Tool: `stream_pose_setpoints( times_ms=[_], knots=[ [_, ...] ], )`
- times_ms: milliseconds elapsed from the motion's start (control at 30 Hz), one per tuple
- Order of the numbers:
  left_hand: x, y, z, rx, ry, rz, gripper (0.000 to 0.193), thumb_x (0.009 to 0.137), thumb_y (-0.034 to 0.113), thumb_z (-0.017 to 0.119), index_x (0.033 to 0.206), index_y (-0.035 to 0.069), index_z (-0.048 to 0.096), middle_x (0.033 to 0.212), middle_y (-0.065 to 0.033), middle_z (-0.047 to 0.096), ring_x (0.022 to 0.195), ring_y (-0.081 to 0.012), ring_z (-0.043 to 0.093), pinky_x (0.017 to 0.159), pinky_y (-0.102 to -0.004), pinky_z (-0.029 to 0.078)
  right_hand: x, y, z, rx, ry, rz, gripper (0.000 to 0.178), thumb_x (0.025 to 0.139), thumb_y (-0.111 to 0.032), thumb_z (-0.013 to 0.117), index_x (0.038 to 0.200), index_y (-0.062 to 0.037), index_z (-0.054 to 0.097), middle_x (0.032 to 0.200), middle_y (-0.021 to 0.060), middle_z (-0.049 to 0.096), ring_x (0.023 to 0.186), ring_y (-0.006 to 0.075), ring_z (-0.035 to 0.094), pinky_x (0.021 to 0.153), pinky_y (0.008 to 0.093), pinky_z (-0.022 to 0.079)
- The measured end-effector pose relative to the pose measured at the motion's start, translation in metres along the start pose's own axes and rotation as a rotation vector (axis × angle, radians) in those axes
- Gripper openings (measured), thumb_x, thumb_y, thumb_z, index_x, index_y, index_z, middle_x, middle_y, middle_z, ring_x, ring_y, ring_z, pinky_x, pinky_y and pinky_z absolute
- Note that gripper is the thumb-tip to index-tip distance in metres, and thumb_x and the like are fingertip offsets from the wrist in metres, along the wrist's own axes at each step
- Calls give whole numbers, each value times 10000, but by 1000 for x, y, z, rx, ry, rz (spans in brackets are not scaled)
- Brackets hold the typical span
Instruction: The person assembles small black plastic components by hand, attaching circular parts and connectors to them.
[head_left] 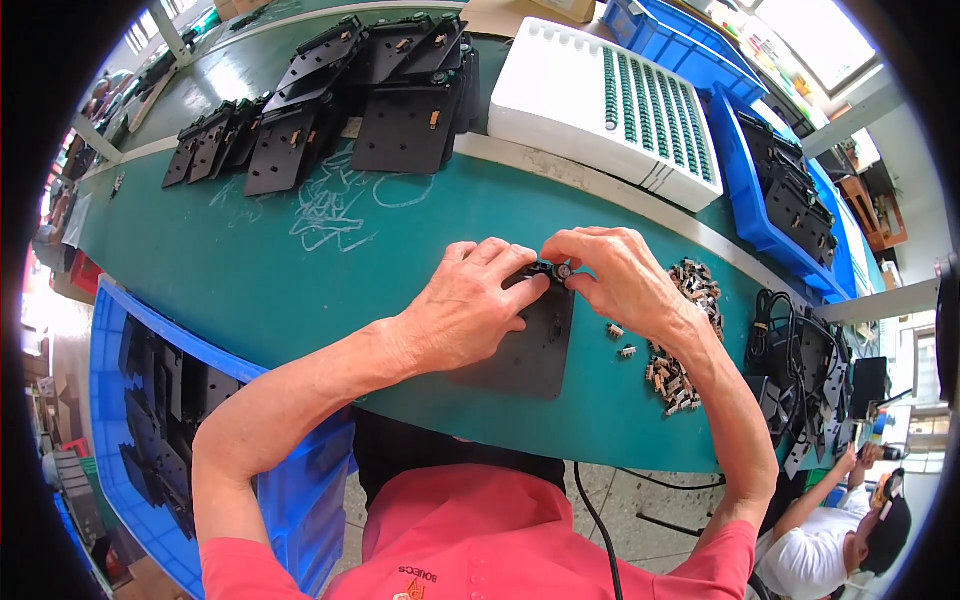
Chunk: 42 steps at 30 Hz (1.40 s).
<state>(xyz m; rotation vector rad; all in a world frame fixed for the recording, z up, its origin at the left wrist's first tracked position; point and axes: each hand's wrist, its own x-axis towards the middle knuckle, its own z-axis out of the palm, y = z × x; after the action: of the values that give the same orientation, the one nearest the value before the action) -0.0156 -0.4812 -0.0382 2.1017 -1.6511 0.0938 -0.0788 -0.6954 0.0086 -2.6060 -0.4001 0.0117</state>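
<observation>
A flat black plate [520, 365] lies on the green mat in front of me, near the table's front edge. At its far edge sits a small dark round part [562, 271] with a lighter centre. My left hand [468, 305] is closed over the plate's far left edge, thumb and fingers pressed near the round part. From the other side my right hand [625, 280] pinches at that round part with thumb and forefinger. The fingers partly hide what lies between the two hands. By my right wrist are heaped small metal-and-black components [675, 375], a few of them loose beside the plate.
Black plates [405, 130] with fitted parts stand stacked at the far left. A white foam tray [560, 95] holds rows of small green-black parts. Blue bins [745, 215] stand at the right; another blue bin [225, 350] is at my left. Black cables [775, 325] lie right; a co-worker [830, 545] sits beyond.
</observation>
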Motion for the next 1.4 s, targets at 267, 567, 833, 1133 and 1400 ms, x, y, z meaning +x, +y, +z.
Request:
stream_pose_setpoints(
  times_ms=[267, 567, 833, 1133, 1400],
  knots=[
    [-2, -2, 2, 38, 20, 15, 490, 747, 178, 787, 1202, 94, 625, 1240, -89, 555, 1195, -274, 509, 955, -441, 401, 1, -2, 3, -62, 13, -16, 328, 720, 86, 684, 1034, -2, 656, 953, 153, 701, 920, 333, 678, 795, 409, 550],
    [-2, -2, 0, 44, 14, 9, 482, 759, 177, 783, 1206, 96, 621, 1239, -92, 556, 1190, -275, 511, 956, -441, 403, -3, 0, 8, -8, 146, -62, 273, 709, 72, 635, 969, -5, 669, 873, 176, 662, 820, 400, 641, 697, 462, 511],
    [-2, -1, -2, 23, -16, -9, 545, 739, 139, 779, 1253, 83, 608, 1284, -112, 533, 1184, -312, 525, 990, -452, 420, -3, -1, 1, -63, 59, 25, 198, 757, -23, 722, 951, 1, 695, 890, 146, 678, 836, 333, 671, 737, 400, 526],
    [-2, -1, -1, 20, -23, -10, 542, 745, 137, 772, 1257, 80, 605, 1281, -111, 533, 1190, -316, 521, 1002, -454, 416, 1, -2, -1, -95, 32, -3, 183, 756, -36, 724, 933, -2, 693, 879, 144, 670, 850, 333, 664, 745, 408, 517],
    [-2, -1, -2, 14, -23, -3, 545, 745, 133, 770, 1260, 78, 603, 1279, -110, 532, 1184, -314, 521, 1000, -455, 414, 4, -1, -3, -103, -9, -32, 173, 759, -30, 716, 925, 0, 679, 874, 145, 638, 817, 355, 634, 733, 421, 503]
  ],
)
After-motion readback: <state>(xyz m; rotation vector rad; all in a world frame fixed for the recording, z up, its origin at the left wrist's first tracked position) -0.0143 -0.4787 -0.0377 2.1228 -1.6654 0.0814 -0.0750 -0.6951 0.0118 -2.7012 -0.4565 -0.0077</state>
